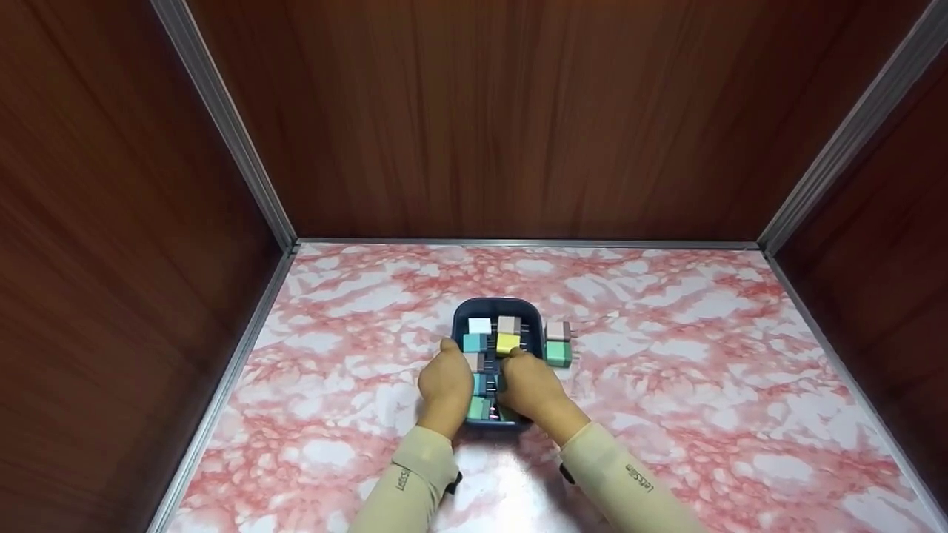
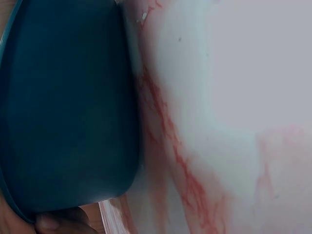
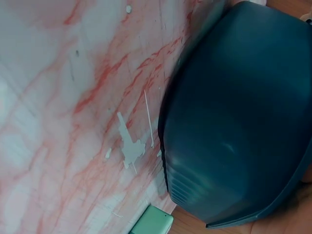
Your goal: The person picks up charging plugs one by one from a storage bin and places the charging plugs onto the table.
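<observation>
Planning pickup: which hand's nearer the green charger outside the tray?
Right: right hand is left of the green charger, nearer the camera; left hand at left edge of the tray.

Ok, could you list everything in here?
Tray: one, dark blue, near the middle
Plugs: at least seven, white, teal, pinkish, yellow and green, inside tray
Loose plugs: two, pinkish and green, right of tray
Table: one, marbled red-and-white, underneath
Walls: three, brown wood, back and sides
Metal strips: several, grey, wall edges
Sleeves: two, cream, forearms
Wrist pieces: two, black, at sleeve cuffs
Left hand: one, bare, gripping tray's left side
Right hand: one, bare, over tray's right side
</observation>
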Action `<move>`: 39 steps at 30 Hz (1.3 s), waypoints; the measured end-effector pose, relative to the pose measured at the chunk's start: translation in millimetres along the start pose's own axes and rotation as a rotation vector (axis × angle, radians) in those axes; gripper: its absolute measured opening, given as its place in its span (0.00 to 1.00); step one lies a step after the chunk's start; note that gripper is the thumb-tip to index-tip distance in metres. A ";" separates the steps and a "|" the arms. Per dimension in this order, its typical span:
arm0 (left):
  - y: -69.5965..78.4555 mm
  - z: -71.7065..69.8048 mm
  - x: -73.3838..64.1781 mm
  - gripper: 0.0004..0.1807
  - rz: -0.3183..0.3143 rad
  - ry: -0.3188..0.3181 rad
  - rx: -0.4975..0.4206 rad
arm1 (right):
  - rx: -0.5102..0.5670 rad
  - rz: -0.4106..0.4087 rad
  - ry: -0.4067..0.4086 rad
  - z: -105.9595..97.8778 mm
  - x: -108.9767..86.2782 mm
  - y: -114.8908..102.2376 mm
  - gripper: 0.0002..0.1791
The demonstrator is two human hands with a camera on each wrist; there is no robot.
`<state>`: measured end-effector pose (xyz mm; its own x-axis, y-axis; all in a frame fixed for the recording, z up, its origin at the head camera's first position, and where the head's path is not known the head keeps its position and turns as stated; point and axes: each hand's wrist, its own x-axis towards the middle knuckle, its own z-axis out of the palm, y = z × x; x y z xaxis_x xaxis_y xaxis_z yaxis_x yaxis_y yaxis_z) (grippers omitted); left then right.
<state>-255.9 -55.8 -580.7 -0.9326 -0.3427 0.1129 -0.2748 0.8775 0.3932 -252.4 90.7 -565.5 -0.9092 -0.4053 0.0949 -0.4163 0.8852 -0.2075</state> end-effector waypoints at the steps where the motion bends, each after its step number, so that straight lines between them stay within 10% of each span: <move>1: 0.1 -0.1 -0.3 0.06 0.002 0.005 -0.004 | -0.002 -0.007 0.006 0.3 0.0 0.1 0.14; 39: -0.5 1.9 -1.9 0.05 0.008 0.023 0.001 | 0.017 -0.148 0.185 -12.1 -11.7 3.9 0.18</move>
<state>-254.5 -54.9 -582.9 -0.9293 -0.3429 0.1372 -0.2671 0.8805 0.3916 -243.3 101.7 -555.6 -0.8236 -0.4804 0.3016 -0.5464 0.8147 -0.1944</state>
